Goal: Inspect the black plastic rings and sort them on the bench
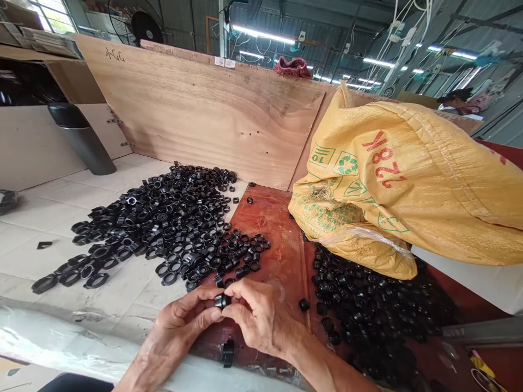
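Between my left hand (180, 321) and my right hand (255, 313) is a small black plastic cap-like part (222, 301), pinched by the fingertips of both. Beneath my hands, near the table's front edge, another black part (227, 353) lies on the red board. Just beyond my fingers spreads a large heap of black plastic rings (163, 218), reaching from the pale surface onto the red board. To the right of my right hand, a second heap of small black round parts (359, 294) lies on the red surface, with a loose one (304, 304) at its near side.
A yellow woven sack (408, 174) leans over the right heap. Behind the rings stands a plywood panel (212, 114). A dark flask (84, 139) stands at the back left. A clear plastic roll (49, 332) runs along the front edge. Another person (457, 100) is far back at right.
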A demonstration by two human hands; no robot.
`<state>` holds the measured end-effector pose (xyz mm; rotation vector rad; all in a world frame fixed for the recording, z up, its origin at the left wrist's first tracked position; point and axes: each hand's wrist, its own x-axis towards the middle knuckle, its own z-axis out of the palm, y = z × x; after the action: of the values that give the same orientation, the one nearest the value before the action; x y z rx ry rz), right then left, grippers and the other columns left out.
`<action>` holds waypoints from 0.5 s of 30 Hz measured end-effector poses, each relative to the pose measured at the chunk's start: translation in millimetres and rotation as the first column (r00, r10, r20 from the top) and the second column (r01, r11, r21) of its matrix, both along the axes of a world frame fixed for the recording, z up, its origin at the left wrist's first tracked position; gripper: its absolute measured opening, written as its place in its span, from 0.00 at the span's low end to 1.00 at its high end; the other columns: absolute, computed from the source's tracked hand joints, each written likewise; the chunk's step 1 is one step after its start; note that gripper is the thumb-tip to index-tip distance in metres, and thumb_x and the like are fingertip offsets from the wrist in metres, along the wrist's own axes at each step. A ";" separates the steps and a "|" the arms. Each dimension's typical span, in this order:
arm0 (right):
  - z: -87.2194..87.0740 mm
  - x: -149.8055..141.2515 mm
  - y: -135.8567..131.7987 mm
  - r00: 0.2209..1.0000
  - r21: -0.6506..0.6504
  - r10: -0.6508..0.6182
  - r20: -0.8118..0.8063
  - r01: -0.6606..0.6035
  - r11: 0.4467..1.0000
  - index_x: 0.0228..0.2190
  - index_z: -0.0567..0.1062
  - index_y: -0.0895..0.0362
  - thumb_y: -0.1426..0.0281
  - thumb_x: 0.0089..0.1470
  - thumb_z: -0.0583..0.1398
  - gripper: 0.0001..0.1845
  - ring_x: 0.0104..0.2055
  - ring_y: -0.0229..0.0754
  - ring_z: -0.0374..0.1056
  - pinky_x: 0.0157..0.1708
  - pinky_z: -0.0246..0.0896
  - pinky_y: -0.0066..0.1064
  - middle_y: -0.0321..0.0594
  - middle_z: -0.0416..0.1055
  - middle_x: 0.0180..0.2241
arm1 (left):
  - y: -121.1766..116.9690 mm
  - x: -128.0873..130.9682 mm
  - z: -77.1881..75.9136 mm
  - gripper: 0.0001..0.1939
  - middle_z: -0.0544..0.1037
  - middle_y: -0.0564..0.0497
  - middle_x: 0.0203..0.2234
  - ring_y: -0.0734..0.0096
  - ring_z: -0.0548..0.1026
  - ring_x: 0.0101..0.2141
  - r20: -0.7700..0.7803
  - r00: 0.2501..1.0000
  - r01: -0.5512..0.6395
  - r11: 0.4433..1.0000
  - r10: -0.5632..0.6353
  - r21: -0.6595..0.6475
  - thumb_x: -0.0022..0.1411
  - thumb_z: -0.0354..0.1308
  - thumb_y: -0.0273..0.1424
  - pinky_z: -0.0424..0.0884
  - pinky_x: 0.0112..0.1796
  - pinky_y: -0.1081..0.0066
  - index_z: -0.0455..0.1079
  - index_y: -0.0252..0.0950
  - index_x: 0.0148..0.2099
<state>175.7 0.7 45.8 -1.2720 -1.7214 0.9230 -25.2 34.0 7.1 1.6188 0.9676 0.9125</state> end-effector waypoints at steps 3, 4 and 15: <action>-4.7 -1.7 0.1 0.987 -0.265 -0.028 -0.158 -0.016 0.964 0.36 0.72 0.55 0.67 0.59 0.60 0.04 0.23 0.37 0.69 0.26 0.64 0.25 0.32 0.70 0.23 | -1.3 0.4 -6.9 0.12 0.86 0.52 0.45 0.57 0.84 0.46 -0.076 0.995 -0.055 0.976 0.072 0.208 0.60 0.68 0.39 0.81 0.47 0.70 0.82 0.48 0.46; -6.7 -1.9 0.2 0.978 -0.363 -0.046 -0.201 -0.031 0.931 0.36 0.71 0.55 0.67 0.60 0.59 0.04 0.20 0.36 0.68 0.24 0.63 0.24 0.31 0.70 0.21 | -1.6 1.0 -8.5 0.11 0.86 0.52 0.45 0.57 0.83 0.48 -0.090 0.992 -0.067 0.962 0.094 0.265 0.59 0.68 0.39 0.80 0.49 0.70 0.83 0.49 0.46; -5.7 -3.6 3.5 0.951 -0.406 -0.142 -0.274 0.020 0.914 0.31 0.73 0.55 0.64 0.52 0.66 0.10 0.22 0.35 0.65 0.23 0.61 0.24 0.32 0.69 0.23 | 2.8 3.9 0.0 0.21 0.88 0.53 0.38 0.57 0.87 0.39 -0.158 0.983 -0.050 0.960 0.096 0.277 0.58 0.63 0.55 0.84 0.41 0.70 0.83 0.45 0.40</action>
<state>172.1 4.2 40.1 -1.3647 -1.2707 1.3902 -21.3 36.9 7.1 1.9293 1.0607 1.0049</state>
